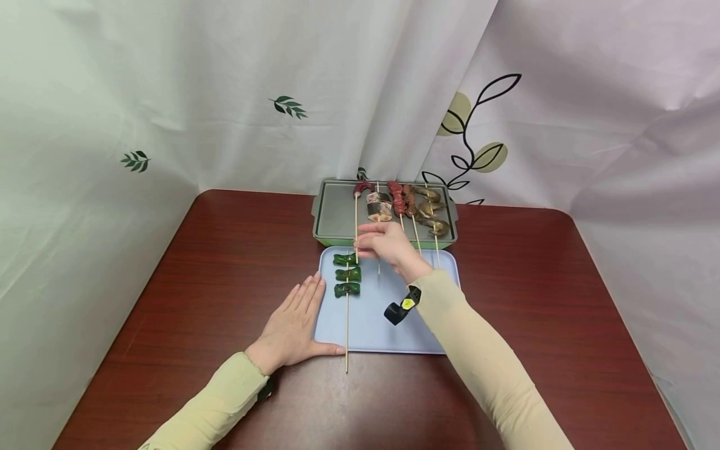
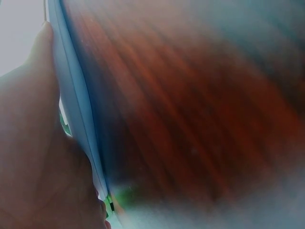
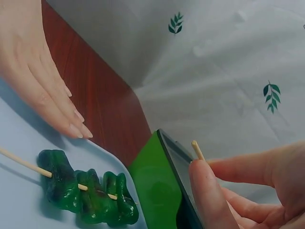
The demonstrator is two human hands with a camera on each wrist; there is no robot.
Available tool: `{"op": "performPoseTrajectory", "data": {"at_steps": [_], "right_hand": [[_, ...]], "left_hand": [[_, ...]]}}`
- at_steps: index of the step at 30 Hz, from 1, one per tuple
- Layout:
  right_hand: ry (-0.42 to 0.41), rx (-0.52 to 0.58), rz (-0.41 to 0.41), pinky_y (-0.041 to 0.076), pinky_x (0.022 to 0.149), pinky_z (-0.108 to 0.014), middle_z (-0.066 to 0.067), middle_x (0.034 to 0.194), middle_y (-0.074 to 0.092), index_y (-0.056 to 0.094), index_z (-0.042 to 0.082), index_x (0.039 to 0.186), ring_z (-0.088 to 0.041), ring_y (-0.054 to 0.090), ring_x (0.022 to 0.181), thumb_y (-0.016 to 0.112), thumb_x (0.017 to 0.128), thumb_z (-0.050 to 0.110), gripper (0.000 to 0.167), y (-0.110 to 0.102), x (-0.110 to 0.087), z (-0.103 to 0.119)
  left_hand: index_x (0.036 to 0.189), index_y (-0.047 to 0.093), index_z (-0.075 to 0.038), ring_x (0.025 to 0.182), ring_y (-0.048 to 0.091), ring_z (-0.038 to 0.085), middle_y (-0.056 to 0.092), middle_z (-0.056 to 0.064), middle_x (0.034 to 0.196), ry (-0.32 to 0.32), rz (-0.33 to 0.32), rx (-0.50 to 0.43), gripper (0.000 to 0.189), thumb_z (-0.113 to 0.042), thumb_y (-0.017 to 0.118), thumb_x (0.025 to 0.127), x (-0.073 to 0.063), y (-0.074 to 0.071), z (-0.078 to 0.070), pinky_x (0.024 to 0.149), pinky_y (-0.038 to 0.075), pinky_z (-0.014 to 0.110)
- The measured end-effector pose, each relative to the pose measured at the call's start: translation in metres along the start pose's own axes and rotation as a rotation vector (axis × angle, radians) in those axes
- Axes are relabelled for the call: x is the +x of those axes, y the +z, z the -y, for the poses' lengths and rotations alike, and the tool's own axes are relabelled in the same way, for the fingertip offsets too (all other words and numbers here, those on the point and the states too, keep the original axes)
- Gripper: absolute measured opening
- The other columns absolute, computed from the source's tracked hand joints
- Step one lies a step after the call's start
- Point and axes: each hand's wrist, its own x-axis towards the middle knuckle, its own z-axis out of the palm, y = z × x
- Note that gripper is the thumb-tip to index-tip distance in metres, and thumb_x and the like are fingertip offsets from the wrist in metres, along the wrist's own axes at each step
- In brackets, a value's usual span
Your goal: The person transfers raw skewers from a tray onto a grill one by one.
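My right hand point(image 1: 389, 245) pinches the stick of a skewer with a dark red curled piece point(image 1: 364, 187) at its far end, which lies over the left part of a grey grill pan point(image 1: 335, 212). In the right wrist view the stick's end point(image 3: 198, 149) pokes out between thumb and finger. My left hand point(image 1: 292, 326) rests against the left edge of a light blue tray point(image 1: 388, 337), fingers straight and thumb along the front edge. On that tray lies a green pepper skewer point(image 1: 347, 275), its stick reaching past the front edge.
Right of the red piece, the pan bears a fish-chunk skewer point(image 1: 379, 206), a red meat skewer point(image 1: 396, 197), a brown one point(image 1: 410, 201) and a shrimp-like one point(image 1: 432, 209). Their sticks extend over the tray. White curtains point(image 1: 225, 94) hang behind the red-brown table point(image 1: 540, 281).
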Motion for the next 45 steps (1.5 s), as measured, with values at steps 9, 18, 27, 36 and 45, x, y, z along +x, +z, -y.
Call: {"op": "performPoseTrajectory", "data": {"at_steps": [9,18,27,36,45], "right_hand": [[-0.073,-0.116,0.036,0.057,0.09,-0.037,-0.024,0.125,0.066,0.052,-0.005,0.144,-0.034,0.068,0.109,0.071,0.094,-0.001,0.053,0.0,-0.01,-0.001],[-0.202,-0.195,0.023,0.056,0.093,-0.039,-0.021,0.131,0.065,0.054,-0.001,0.145,-0.032,0.068,0.11,0.072,0.096,0.012,0.054,-0.005,-0.04,0.001],[-0.317,-0.134,0.033,0.057,0.089,-0.032,-0.016,0.126,0.068,0.064,0.005,0.136,-0.023,0.069,0.109,0.074,0.095,0.016,0.044,-0.014,-0.075,0.015],[-0.373,-0.14,0.044,0.056,0.092,-0.036,-0.009,0.121,0.072,0.066,0.006,0.134,-0.02,0.068,0.111,0.074,0.095,0.017,0.041,-0.023,-0.101,0.019],[-0.315,-0.149,0.102,0.056,0.092,-0.036,-0.015,0.123,0.07,0.065,0.0,0.133,-0.022,0.067,0.114,0.075,0.095,0.015,0.043,-0.029,-0.112,0.002]], "left_hand": [[0.159,0.02,0.006,0.153,0.014,0.031,0.016,0.023,0.166,0.008,0.001,0.011,0.136,-0.098,0.038,0.074,0.0,-0.001,0.0,0.123,0.013,0.043],[0.16,0.017,0.005,0.154,0.01,0.029,0.012,0.021,0.167,-0.007,0.028,0.009,0.134,-0.097,0.038,0.075,0.001,-0.001,-0.001,0.123,0.011,0.042],[0.159,0.018,0.006,0.154,0.012,0.03,0.012,0.021,0.167,-0.008,0.022,0.01,0.135,-0.097,0.039,0.074,0.001,-0.002,-0.001,0.123,0.012,0.043],[0.157,0.025,0.008,0.152,0.018,0.034,0.02,0.024,0.164,0.015,-0.014,-0.007,0.135,-0.096,0.042,0.074,-0.001,-0.004,-0.001,0.122,0.016,0.045],[0.157,0.025,0.008,0.152,0.018,0.034,0.02,0.024,0.165,0.007,0.002,0.003,0.133,-0.094,0.046,0.075,-0.001,-0.005,-0.002,0.122,0.018,0.045]]}}
